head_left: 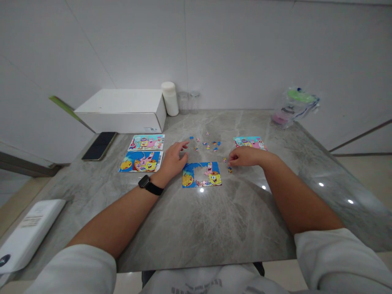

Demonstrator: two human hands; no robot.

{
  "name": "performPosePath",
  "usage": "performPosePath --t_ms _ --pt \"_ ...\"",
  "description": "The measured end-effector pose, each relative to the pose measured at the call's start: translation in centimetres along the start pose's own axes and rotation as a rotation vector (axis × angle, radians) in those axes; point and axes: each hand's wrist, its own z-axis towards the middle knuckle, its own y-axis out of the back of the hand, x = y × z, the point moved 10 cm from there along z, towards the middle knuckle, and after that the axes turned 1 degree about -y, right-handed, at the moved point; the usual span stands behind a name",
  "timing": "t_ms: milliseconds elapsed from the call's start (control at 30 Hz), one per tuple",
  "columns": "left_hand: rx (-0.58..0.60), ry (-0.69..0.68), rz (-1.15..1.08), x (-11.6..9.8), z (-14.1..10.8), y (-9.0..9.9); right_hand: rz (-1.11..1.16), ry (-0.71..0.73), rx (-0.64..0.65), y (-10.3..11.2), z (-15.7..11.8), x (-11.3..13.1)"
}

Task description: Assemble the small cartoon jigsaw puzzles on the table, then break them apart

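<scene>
Two clear glass vessels (194, 103) stand beside a capped white bottle (170, 99) and a closed white box (122, 102); at far right, a clear plastic bag (289, 109) contains green and pink items. On the grey marbled worktop (199, 228), below a pale panelled wall (232, 53), a partly assembled puzzle (214, 178) lies between the left hand (174, 157), fingers spread, and right hand (243, 156), fingers bunched, any grip indeterminable. Loose pieces (215, 143) lie beyond.

The partly joined puzzle (211, 175), mostly blue with yellow and pink cartoon print, lies flat, its middle open. Loose colourful pieces (208, 147) are scattered around it, from eleven to three o'clock.
</scene>
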Motion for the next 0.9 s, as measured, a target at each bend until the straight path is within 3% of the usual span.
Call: performPosePath --t_ms 133,333,433,700,900 --pt "0.001 0.002 0.028 0.2 0.0 -0.1 -0.089 -0.05 -0.105 1.3 0.4 -0.3" --pt "-0.018 -0.009 0.017 0.3 0.0 -0.1 -0.11 0.013 -0.689 4.6 0.2 2.0" --pt "-0.019 0.004 0.017 0.5 0.0 -0.1 -0.081 0.021 -0.833 4.3 -0.1 1.9" --pt "-0.015 0.005 0.006 0.0 0.0 0.3 -0.23 -0.057 -0.734 2.4 1.2 0.4" --pt "-0.016 -0.002 -0.005 -0.4 0.1 0.6 -0.273 -0.084 -0.676 1.4 1.8 0.6"
